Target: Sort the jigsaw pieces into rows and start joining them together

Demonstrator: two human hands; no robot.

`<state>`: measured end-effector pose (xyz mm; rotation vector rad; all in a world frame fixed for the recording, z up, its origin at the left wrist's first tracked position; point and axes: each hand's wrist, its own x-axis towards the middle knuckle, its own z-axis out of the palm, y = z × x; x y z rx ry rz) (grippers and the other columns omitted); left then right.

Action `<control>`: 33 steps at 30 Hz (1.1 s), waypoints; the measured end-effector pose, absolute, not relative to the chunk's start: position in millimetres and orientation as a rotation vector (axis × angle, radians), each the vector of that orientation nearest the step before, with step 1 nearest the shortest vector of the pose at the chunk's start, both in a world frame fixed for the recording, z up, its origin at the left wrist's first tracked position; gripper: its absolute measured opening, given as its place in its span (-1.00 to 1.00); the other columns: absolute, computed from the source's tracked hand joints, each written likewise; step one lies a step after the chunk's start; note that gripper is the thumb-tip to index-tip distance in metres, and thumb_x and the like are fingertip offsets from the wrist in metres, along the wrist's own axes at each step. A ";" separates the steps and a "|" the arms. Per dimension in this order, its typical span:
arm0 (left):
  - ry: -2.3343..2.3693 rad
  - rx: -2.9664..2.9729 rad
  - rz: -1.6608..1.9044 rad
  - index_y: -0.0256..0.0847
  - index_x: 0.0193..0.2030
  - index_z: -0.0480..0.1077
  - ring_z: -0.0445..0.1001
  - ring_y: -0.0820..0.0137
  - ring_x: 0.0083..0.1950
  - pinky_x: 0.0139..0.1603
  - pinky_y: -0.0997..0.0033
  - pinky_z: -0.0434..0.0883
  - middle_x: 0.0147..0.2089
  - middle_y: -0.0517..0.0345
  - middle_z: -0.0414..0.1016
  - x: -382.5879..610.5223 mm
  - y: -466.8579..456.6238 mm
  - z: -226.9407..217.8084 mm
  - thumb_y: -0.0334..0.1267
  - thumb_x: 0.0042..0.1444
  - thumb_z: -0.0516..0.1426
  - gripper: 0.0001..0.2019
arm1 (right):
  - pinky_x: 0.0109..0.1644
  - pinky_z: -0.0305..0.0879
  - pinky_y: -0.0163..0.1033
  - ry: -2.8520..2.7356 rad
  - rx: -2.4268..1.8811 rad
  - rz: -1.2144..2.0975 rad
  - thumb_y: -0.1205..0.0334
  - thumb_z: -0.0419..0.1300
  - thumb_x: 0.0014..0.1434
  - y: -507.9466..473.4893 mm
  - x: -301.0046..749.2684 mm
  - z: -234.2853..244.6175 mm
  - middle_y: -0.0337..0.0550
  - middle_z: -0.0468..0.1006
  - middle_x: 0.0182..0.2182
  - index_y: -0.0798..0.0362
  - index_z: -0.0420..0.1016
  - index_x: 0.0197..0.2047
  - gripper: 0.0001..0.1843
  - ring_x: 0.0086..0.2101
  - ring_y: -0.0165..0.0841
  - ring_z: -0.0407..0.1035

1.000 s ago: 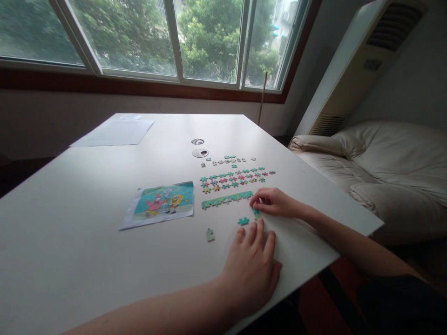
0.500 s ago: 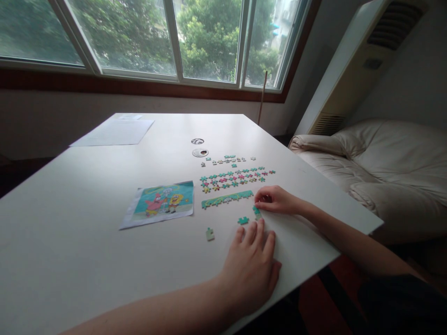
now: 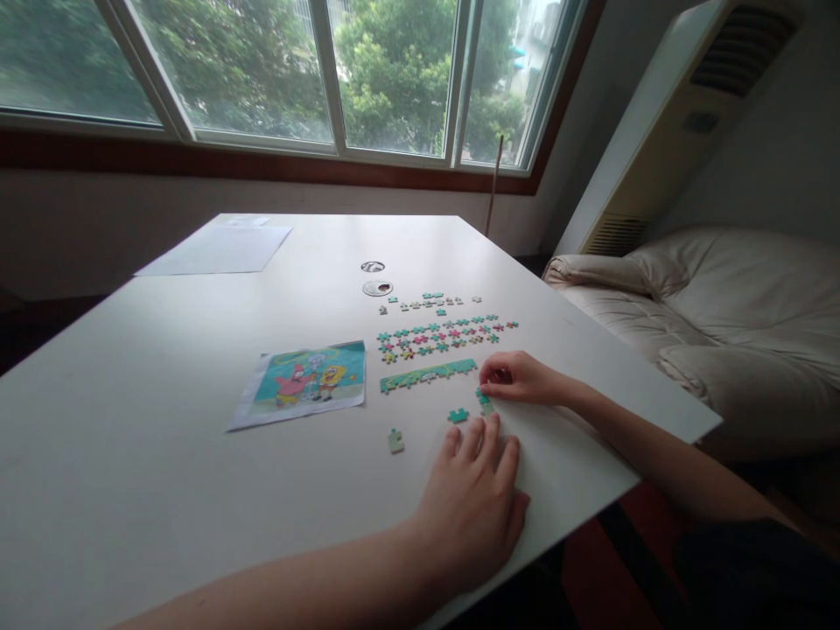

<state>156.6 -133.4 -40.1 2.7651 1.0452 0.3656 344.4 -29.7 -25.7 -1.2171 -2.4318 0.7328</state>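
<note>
My left hand (image 3: pixel 472 499) lies flat on the table with its fingers stretched out, the tips by the lower end of a short strip of green puzzle pieces (image 3: pixel 485 402). At the upper end of this strip my right hand (image 3: pixel 518 378) is curled, thumb and fingertips closed on a puzzle piece that they partly hide. A loose teal puzzle piece (image 3: pixel 458 416) lies just left of the strip, and a pale green puzzle piece (image 3: pixel 395 441) lies farther left. Above them runs a joined puzzle row (image 3: pixel 428 376).
Several rows of loose puzzle pieces (image 3: pixel 446 336) lie beyond the joined row. A printed cartoon picture (image 3: pixel 308 383) is to their left. Farther back are two round discs (image 3: pixel 377 288) and white paper (image 3: pixel 216 248) on the white table (image 3: pixel 164 437). A cream sofa (image 3: pixel 722 332) stands at the right.
</note>
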 end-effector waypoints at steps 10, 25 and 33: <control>1.034 2.752 0.380 -0.25 0.16 0.11 0.02 0.02 0.22 0.12 -0.07 0.03 0.26 -0.24 0.01 156.4 -133.3 -40.3 -0.08 0.18 -0.13 -0.54 | -0.49 0.06 -0.42 -2.443 -1.217 0.790 0.11 0.16 0.02 -29.8 345.7 -22.5 -0.27 0.31 -0.59 0.14 0.45 -0.37 -0.76 -0.55 -0.52 0.13; 1.033 2.759 0.359 -0.24 0.15 0.13 0.05 0.05 0.20 0.12 -0.03 0.05 0.24 -0.14 0.08 156.1 -133.5 -35.9 -0.08 0.18 -0.13 -0.55 | -0.49 0.06 -0.40 -2.460 -1.237 0.844 0.08 0.09 0.07 -27.1 352.5 -22.3 -0.27 0.33 -0.58 0.14 0.44 -0.35 -0.72 -0.55 -0.51 0.13; 1.034 2.758 0.377 -0.23 0.14 0.13 0.04 0.05 0.22 0.11 -0.05 0.05 0.26 -0.18 0.02 155.5 -133.2 -38.3 -0.09 0.18 -0.14 -0.56 | -0.44 0.08 -0.39 -2.438 -1.255 0.733 0.10 0.06 0.09 -7.4 358.8 -17.1 -0.27 0.34 -0.58 0.15 0.43 -0.36 -0.73 -0.54 -0.51 0.16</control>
